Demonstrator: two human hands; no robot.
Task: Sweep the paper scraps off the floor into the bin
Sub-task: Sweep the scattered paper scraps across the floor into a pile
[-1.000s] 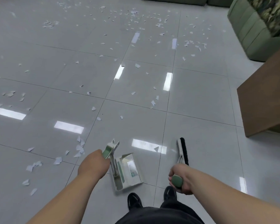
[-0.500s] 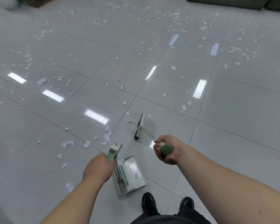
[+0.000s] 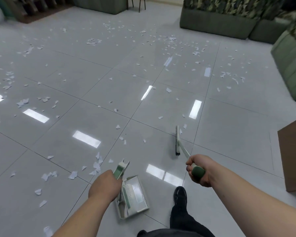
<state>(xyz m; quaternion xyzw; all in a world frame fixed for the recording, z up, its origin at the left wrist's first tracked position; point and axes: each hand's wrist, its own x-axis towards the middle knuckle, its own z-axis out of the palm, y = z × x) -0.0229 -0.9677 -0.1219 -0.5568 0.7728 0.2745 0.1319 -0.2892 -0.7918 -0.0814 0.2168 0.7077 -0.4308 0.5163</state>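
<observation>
Fingers of left hand (image 3: 106, 187) curled tight round the pale green grip of a white-and-green plastic long-handled dustpan (image 3: 135, 197). Knuckles face up and the fingertips are hidden under the hand. The pan tray hangs just below and to the right of these fingers, low over the glossy grey tiled floor (image 3: 229, 134). Cannot tell whether it touches the tiles.

Fingers of right hand (image 3: 198, 170) wrapped round the dark green end grip of a slim white-handled broom with black bristles (image 3: 177, 142). Shaft runs forward and slightly left from these fingers. The head rests on the floor ahead of them, seen nearly edge-on.

Torn white paper scraps (image 3: 96, 166): nearest cluster lies just ahead and left of the left fingers, more trailing off further left. A few small bits lie ahead between the two hands. One or two sit just beside the far end of the broom head. Heavy scatter well ahead of both hands, reaching toward the green upholstered sofas (image 3: 215, 23).

Brown wooden cabinet corner (image 3: 294, 156) stands right of the right fingers, well apart. Black shoe (image 3: 180, 194) is below the right fingers, beside the pan tray.
</observation>
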